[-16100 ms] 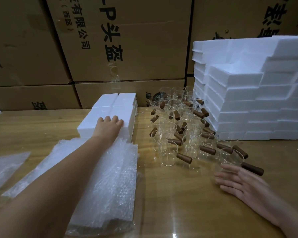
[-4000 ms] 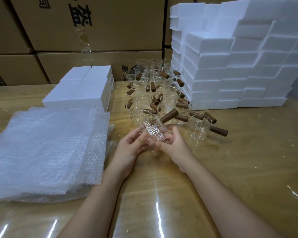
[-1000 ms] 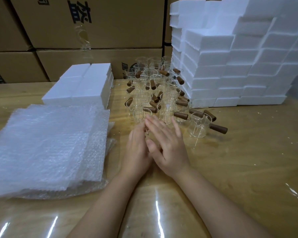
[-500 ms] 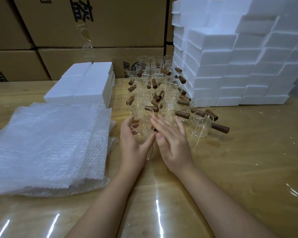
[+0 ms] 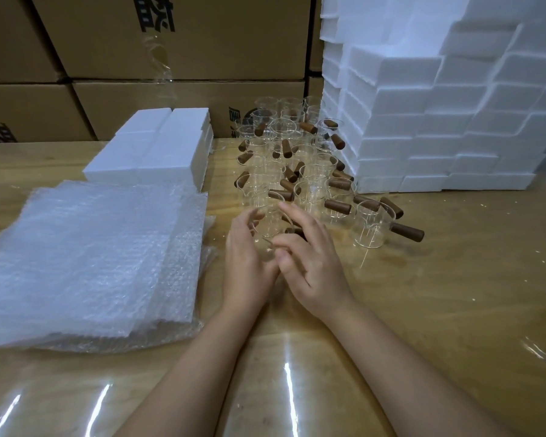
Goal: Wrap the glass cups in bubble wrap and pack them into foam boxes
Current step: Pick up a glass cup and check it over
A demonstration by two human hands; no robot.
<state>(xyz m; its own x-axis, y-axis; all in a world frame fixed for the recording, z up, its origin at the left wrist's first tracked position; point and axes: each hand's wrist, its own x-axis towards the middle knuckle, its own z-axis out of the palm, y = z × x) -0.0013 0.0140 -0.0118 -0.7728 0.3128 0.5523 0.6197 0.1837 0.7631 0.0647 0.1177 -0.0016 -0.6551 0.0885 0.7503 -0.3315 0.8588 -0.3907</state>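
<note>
A clear glass cup (image 5: 269,230) with a brown wooden handle stands on the table between my hands, in front of a cluster of several like cups (image 5: 297,159). My left hand (image 5: 246,266) curls around the cup's left side. My right hand (image 5: 312,260) reaches over it from the right, thumb against the glass, fingers spread above the rim; the handle peeks out under them. A thick stack of bubble wrap sheets (image 5: 92,257) lies to the left. White foam boxes (image 5: 158,149) sit behind the wrap.
A tall stepped pile of white foam boxes (image 5: 438,121) fills the right back. One cup (image 5: 371,225) stands apart at the cluster's right. Cardboard cartons (image 5: 202,42) wall off the rear. The wooden table (image 5: 454,304) has a glossy film cover.
Within the last second both hands have closed in on the front cup: the left has curled round its side and the right has come over it. Four seconds ago both held a cup aloft.
</note>
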